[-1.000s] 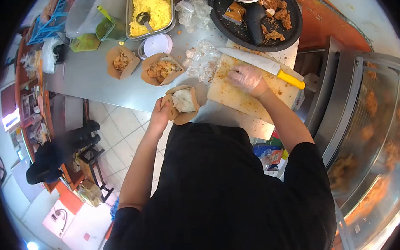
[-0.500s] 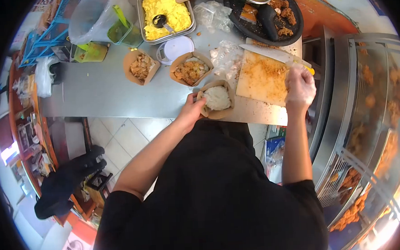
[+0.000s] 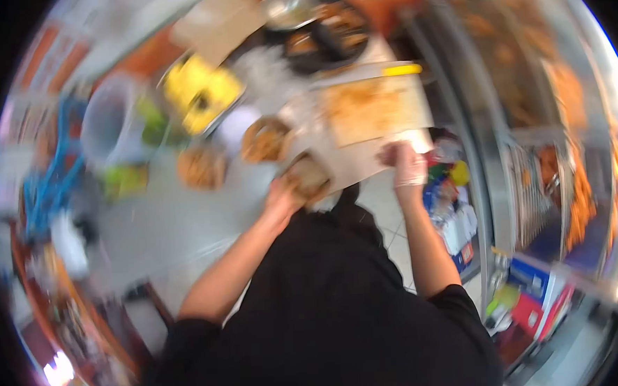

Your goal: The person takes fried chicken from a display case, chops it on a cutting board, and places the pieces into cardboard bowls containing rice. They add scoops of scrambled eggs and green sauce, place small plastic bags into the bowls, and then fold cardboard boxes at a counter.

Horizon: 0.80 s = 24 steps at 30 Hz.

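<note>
An open kraft-paper food box [image 3: 308, 177] is at the near edge of the metal tabletop [image 3: 163, 218], in front of the person's body. Its pale filling is too blurred to name. The left hand [image 3: 283, 200] has its fingers clamped on the box's left side; whether the base rests on the tabletop or is lifted cannot be told. So near the edge, the box seems best held low on its wall, flat and level, with a light squeeze: a hard pinch at the rim could buckle the card.

The right hand [image 3: 409, 167], in a clear glove, is just off the near side of the crumb-covered cutting board [image 3: 361, 113]. Its fingers look curled, but blur hides whether they hold anything. Cupping that hand close over the box would limit spills, and touching only food would keep the glove clean.

The knife's yellow handle [image 3: 402, 69] lies along the board's far side, safest with the forearm clear of the blade. Left of the held box are a filled box [image 3: 266, 140] and another filled box [image 3: 201, 168], near enough for a wide elbow to nudge.
</note>
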Tool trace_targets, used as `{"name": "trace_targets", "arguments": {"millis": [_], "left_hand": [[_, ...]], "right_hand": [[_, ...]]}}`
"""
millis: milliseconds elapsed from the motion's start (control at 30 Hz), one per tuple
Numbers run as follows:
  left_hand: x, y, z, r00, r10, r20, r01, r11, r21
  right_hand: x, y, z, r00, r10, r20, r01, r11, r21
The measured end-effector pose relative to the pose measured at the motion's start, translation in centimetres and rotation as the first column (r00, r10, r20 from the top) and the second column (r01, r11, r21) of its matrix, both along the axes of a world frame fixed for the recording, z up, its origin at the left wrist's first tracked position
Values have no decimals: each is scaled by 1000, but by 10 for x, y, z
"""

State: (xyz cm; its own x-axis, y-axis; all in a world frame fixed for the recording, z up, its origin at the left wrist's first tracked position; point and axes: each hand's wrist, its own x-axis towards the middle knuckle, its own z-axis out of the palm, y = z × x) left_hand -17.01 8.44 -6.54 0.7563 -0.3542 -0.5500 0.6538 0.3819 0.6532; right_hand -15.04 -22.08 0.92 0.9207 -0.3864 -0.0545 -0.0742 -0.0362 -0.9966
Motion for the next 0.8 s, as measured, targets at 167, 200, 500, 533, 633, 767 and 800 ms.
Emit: {"name": "trace_targets", "arguments": {"millis": [167,200,500,533,633,767,800], "left_hand": [[-23,55,-15,999,33,-35,-39,985,-170],[-37,74,-4,993,98,-61,-102,993,-57],[-40,202,-107,844,460,-276,-431,888,161],[-36,188,-104,839,466,-282,-423,883,204],[-32,141,-96,826,479,-296,-405,871,280],[-37,76,-83,819,483,-311,-389,865,317],[-40,61,-81,816,483,-316,-387,864,321]], "right_hand": [[-59,-100,-3,891,-417,-180,415,908,-51],[-74,-122,14,852,-516,-90,504,855,-121],[-157,-388,228,499,-779,380,743,158,-651],[-155,-425,235,620,-597,509,650,27,-760],[-110,-480,276,838,-513,184,404,358,-842],[-39,-530,305,863,-457,-214,-125,218,-968],[-26,-528,320,826,-443,-347,-245,271,-931]]}}
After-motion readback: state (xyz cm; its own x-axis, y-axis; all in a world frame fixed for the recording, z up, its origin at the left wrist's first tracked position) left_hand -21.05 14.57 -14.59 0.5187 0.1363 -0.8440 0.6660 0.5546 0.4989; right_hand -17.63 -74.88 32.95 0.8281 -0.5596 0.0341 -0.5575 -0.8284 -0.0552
